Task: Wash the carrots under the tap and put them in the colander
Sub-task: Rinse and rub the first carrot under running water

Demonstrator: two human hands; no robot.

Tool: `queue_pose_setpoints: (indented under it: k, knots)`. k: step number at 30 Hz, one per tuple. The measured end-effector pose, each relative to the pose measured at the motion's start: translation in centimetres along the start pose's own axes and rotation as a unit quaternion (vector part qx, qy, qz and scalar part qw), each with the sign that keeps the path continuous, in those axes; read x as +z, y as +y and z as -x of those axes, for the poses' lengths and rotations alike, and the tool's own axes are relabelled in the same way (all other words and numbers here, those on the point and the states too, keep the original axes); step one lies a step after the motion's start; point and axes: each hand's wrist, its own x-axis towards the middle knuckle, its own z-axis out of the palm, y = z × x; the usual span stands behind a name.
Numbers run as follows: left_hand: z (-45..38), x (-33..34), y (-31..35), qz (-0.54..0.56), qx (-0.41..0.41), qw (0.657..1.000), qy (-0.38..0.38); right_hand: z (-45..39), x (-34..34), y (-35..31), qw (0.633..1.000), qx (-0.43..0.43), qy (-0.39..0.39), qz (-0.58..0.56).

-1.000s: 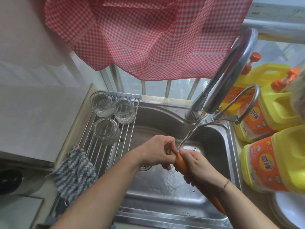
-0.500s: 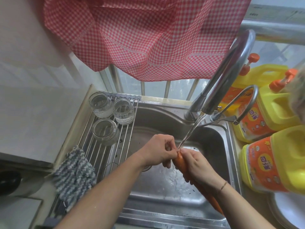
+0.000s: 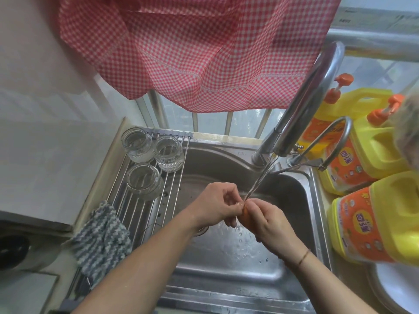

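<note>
Carrot [image 3: 245,214] at frame centre sits under the tap's [image 3: 303,109] stream, gripped by the right hand [image 3: 269,225]; left hand [image 3: 217,206] fingertips pinch its top.

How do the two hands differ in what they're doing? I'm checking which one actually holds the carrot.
The right hand wraps its fingers round the carrot, hiding nearly all of it; the left hand only pinches at the carrot's top end with its fingertips. The right wrist wears a thin bracelet; the left wrist is bare. Both meet under the water stream, over the sink.
</note>
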Motion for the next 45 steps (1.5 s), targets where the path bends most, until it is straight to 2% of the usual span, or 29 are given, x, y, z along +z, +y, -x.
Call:
queue_pose_setpoints:
  k: [5,8,12,15,21,28,36,42,45]
  knots:
    - [0.0,0.6,-0.1,-0.031,-0.023,0.998,0.056,0.5,0.7,0.5,0.979,-0.049,0.055,0.188]
    - [-0.1,1.0,-0.2,0.018,-0.036,0.997,0.073,0.6,1.0,1.5,0.985,-0.074,0.091,0.129]
    - [0.4,0.9,-0.1,0.133,-0.019,0.991,0.015,0.5,0.6,2.3,0.990,-0.097,0.089,0.046]
    - [1.0,0.5,-0.1,0.134,0.007,0.991,-0.014,0.5,0.4,2.4,0.990,-0.106,0.084,0.046]
    - [0.8,0.7,-0.3,0.080,0.013,0.997,0.019,0.5,0.7,2.7,0.991,-0.110,0.078,0.027]
    - [0.7,0.5,0.0,0.060,0.020,0.998,0.008,0.8,1.0,2.8,0.982,-0.134,0.102,0.081]
    - [0.5,1.2,-0.3,0.066,0.022,0.996,0.051,0.8,0.6,2.0,0.949,-0.194,0.141,0.206]
    - [0.3,1.8,-0.3,0.104,-0.004,0.989,0.101,0.6,0.3,1.9,0.927,-0.237,0.160,0.240]
    - [0.3,2.6,-0.3,0.097,-0.026,0.982,0.160,0.6,0.4,2.0,0.914,-0.254,0.182,0.260]
